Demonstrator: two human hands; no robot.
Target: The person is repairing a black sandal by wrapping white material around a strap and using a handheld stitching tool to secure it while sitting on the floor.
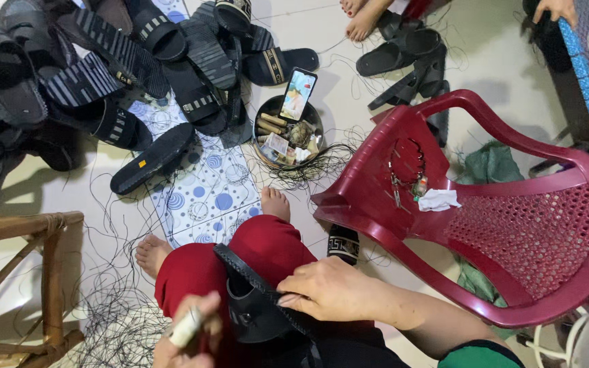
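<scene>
A black sandal was held on the lap, across the red-trousered knees; it was pressed down by the right hand, whose fingers were laid flat and close together over its strap edge; the left hand, blurred, was closed around a small pale tool just beside the sandal. Ahead of the bare feet, a round metal bowl was set on the floor; short brown sticks, a card and crumpled scraps were held in it, and a phone was propped against its far rim. Loose black thread was strewn around the bowl; a heap of black sandals was piled to the left; a red plastic chair, carrying a white cloth and a bunch of keys, was placed to the right.
</scene>
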